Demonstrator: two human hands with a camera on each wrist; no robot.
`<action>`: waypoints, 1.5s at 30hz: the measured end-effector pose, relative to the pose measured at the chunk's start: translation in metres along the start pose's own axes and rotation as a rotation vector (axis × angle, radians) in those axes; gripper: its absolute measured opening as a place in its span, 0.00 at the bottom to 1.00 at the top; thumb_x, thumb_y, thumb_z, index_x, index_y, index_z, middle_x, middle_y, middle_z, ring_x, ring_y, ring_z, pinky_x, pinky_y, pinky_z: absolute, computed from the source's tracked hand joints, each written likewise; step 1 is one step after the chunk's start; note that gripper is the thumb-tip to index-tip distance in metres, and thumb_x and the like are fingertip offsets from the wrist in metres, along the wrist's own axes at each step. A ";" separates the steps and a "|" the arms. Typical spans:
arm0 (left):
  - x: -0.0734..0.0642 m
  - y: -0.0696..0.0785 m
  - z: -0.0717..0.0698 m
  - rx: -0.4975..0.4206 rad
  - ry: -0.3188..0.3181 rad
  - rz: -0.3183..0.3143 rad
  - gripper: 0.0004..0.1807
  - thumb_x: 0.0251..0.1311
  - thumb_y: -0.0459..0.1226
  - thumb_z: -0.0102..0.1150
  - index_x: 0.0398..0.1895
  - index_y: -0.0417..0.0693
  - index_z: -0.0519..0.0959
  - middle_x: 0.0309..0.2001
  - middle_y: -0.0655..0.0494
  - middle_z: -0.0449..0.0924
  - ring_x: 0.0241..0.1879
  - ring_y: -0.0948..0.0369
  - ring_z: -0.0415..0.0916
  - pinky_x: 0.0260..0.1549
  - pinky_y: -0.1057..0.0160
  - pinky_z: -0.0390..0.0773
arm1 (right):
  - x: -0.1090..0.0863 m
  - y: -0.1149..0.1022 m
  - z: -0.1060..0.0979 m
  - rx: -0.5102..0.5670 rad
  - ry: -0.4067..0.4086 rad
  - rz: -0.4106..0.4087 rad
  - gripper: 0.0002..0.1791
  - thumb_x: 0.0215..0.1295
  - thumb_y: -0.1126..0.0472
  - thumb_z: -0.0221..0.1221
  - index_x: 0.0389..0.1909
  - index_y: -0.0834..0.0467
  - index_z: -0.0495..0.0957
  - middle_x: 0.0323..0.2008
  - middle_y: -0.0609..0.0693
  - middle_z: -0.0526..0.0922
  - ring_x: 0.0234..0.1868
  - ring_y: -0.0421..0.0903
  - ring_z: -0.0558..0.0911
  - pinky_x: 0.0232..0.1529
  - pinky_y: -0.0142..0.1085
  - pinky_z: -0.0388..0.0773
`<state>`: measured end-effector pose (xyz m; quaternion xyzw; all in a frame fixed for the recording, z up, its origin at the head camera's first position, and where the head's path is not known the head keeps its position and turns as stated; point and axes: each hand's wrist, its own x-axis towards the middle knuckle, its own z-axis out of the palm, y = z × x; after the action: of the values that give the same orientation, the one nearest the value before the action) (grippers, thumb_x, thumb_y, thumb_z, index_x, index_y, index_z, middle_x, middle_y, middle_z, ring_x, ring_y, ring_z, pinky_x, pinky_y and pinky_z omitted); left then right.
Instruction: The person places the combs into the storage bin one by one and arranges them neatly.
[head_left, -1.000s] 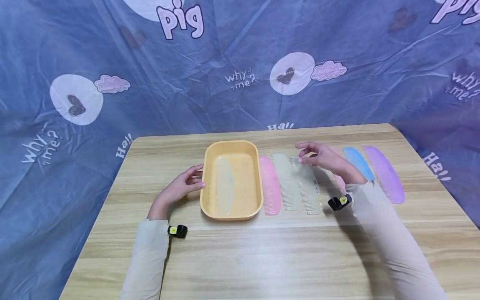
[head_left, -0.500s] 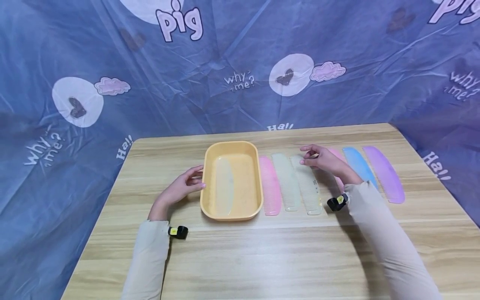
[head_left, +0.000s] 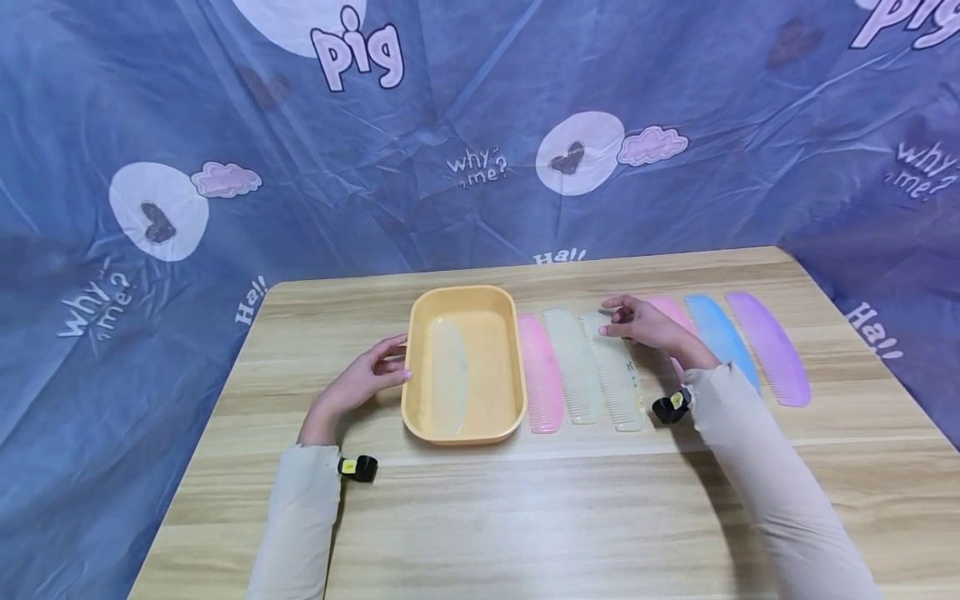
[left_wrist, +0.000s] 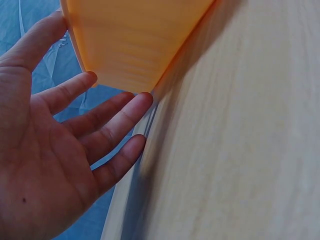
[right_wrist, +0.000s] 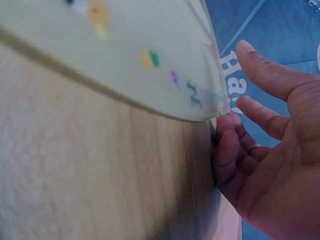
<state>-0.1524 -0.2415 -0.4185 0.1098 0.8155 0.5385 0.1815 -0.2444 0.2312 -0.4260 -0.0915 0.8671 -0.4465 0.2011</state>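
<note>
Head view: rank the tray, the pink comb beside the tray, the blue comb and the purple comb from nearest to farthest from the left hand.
1. Tray: right beside the left hand.
2. Pink comb: just off the tray's right side.
3. Blue comb: farther right, second from the row's end.
4. Purple comb: far right end.

Bright head view, six-o'clock glare on pale wood-grain tabletop (head_left: 525, 508), dimmer right-wrist view, curved pale-green plastic comb (right_wrist: 125, 55) blurred at eleven o'clock

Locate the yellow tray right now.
In the head view, the yellow tray sits on the table near the picture's middle, with the left hand at its left rim and a pink comb just to its right.
</note>
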 end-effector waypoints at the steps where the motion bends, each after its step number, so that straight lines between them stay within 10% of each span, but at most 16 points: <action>1: 0.000 0.000 0.000 -0.001 0.000 0.002 0.39 0.64 0.36 0.59 0.75 0.42 0.53 0.68 0.34 0.62 0.64 0.40 0.67 0.62 0.48 0.72 | 0.000 0.000 0.000 -0.002 0.002 -0.005 0.35 0.65 0.57 0.61 0.67 0.67 0.60 0.43 0.54 0.68 0.28 0.37 0.68 0.28 0.28 0.71; 45: 0.000 -0.003 0.001 -0.004 0.005 -0.002 0.39 0.64 0.38 0.60 0.75 0.43 0.53 0.68 0.34 0.61 0.64 0.40 0.67 0.62 0.49 0.72 | 0.005 -0.002 0.010 -0.180 0.025 0.013 0.38 0.59 0.58 0.65 0.65 0.71 0.62 0.54 0.66 0.71 0.51 0.56 0.70 0.55 0.46 0.70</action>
<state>-0.1517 -0.2420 -0.4216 0.1074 0.8150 0.5402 0.1802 -0.2444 0.2212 -0.4310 -0.0979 0.9067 -0.3666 0.1842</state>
